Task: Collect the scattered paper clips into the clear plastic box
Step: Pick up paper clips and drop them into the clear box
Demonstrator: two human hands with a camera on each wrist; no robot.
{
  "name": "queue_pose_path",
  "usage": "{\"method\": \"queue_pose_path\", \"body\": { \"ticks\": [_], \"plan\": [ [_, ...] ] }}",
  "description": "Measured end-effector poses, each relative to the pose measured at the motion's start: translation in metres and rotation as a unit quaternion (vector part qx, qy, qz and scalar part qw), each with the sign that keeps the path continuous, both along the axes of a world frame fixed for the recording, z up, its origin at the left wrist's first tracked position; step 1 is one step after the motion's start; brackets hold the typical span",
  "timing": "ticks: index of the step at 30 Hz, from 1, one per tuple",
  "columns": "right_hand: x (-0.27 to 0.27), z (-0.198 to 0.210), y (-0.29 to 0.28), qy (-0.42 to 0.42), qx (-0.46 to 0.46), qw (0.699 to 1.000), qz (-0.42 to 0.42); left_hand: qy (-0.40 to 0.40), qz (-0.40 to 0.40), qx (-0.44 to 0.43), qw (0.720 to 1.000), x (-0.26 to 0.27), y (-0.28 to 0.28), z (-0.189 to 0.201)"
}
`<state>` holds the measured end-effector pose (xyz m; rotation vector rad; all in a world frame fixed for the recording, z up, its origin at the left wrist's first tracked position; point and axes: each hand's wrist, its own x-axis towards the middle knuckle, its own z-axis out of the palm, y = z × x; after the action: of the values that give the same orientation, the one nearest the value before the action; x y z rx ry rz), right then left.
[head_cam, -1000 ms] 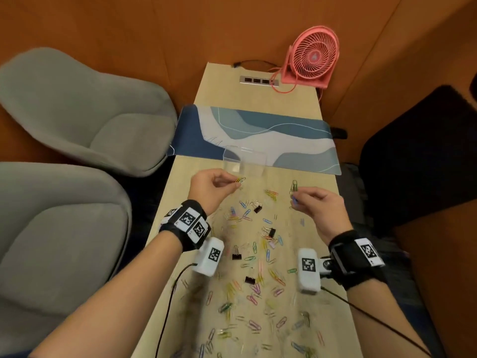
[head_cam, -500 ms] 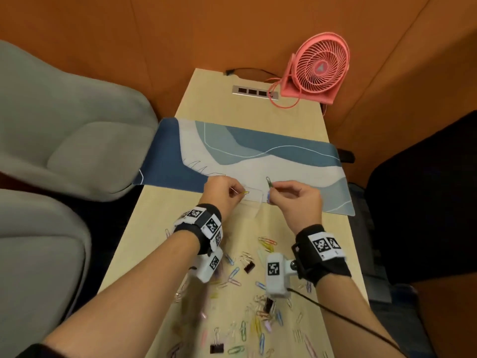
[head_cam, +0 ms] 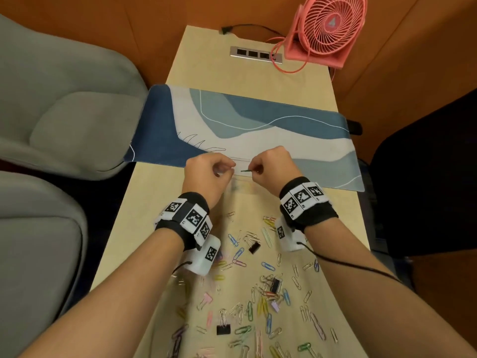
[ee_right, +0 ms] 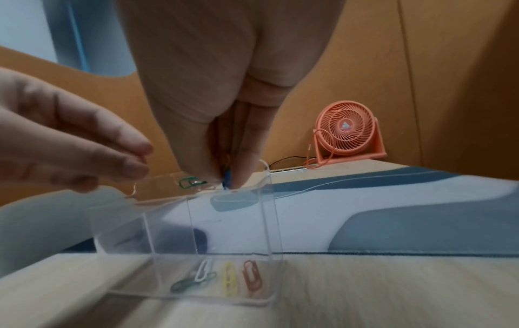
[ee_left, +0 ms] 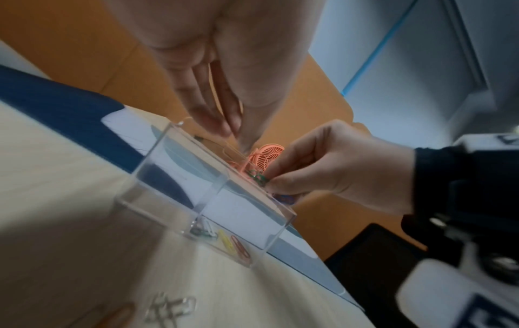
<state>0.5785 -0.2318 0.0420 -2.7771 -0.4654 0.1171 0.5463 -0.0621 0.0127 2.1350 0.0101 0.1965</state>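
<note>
table (head_cam: 144, 228) | on it: desk mat (head_cam: 165, 130), clear box (ee_right: 224, 233), scattered clips (head_cam: 268, 293), fan (head_cam: 330, 29)

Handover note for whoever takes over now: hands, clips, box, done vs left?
Left hand: pinching a thin clip, colour unclear, over the clear plastic box.
Right hand: pinching a green paper clip and a blue paper clip above the box rim.
Done: four clips lie in the box.
Left: drop the held clips, then collect the scattered paper clips on the table; black binder clips lie among them.
</note>
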Motion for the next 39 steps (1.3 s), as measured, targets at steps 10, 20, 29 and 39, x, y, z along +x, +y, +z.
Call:
{"method": "queue_pose_path", "body": {
  "ticks": [10, 20, 29, 39],
  "plan": [
    [-0.015, 0.007, 0.016, 0.022, -0.072, 0.997, -0.019, 0.022, -0.027, 0.006, 0.999, -0.073, 0.029, -0.01],
    [-0.258, 0.028, -0.02, 0.129, 0.052, 0.987, -0.077, 0.233, -0.168, 0.012, 0.958, -0.295, 0.061, 0.008],
    [-0.455, -0.009, -0.033, 0.423, 0.016, 0.904, -0.063, 0.252, 0.027, 0.172, 0.952, -0.456, 0.079, -0.019],
    [-0.532, -0.042, -0.009, 0.419, 0.065, 0.899, -0.109, 0.227, -0.021, 0.165, 0.96, -0.52, 0.06, -0.031]
  ]
}}
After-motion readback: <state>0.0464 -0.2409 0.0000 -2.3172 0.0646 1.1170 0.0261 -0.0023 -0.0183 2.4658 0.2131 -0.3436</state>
